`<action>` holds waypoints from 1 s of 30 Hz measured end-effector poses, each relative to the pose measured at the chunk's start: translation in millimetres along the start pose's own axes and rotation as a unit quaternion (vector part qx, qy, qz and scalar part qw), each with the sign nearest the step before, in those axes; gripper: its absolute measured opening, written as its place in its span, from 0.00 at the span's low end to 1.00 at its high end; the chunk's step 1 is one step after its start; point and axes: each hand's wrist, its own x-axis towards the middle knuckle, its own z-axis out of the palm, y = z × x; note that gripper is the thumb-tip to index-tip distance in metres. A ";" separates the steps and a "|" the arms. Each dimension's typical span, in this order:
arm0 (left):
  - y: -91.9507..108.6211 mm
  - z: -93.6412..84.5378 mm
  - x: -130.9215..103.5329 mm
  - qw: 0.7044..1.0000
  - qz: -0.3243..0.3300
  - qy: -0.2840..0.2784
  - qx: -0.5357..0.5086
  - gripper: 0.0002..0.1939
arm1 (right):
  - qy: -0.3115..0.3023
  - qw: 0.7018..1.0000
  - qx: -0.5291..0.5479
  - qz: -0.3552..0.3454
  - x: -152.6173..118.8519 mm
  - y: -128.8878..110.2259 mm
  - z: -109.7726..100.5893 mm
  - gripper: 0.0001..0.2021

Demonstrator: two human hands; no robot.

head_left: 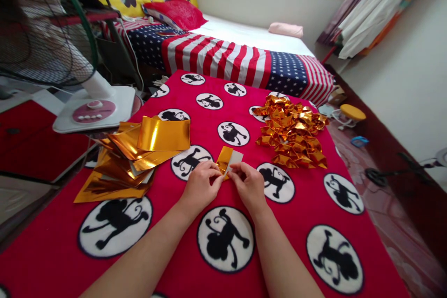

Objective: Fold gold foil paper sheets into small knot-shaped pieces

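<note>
A small piece of gold foil paper [225,156], partly folded with a pale grey side showing at its right, lies mid-table between my hands. My left hand [204,182] pinches its lower left edge. The fingertips of my right hand [247,184] are closed on its lower right edge. To the left is a loose, fanned stack of flat gold sheets [164,135]. A heap of folded, crinkled gold foil pieces [293,132] sits to the right, beyond my right hand.
The red cloth [223,116] with monkey circles covers the table. A fan on a white base [122,102] stands at the left edge. Behind is a bed [240,32] with a striped, starred cover. A yellow stool [352,112] is on the floor at right.
</note>
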 end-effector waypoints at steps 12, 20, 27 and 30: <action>-0.3 1.2 -0.9 1.000 -0.004 0.005 0.007 0.05 | 0.003 1.000 -0.005 0.009 1.7 -4.8 0.5 0.08; -0.5 -0.6 -1.1 1.000 0.002 -0.007 -0.002 0.06 | 0.022 0.999 -0.018 0.017 2.6 -7.1 3.2 0.07; 1.5 2.2 -1.8 1.000 -0.002 0.006 0.008 0.04 | 0.039 0.998 -0.049 0.030 2.4 -9.0 7.6 0.06; 3.9 3.9 -2.1 1.000 -0.009 0.013 0.016 0.04 | 0.046 0.997 -0.043 0.042 1.9 -9.5 8.4 0.06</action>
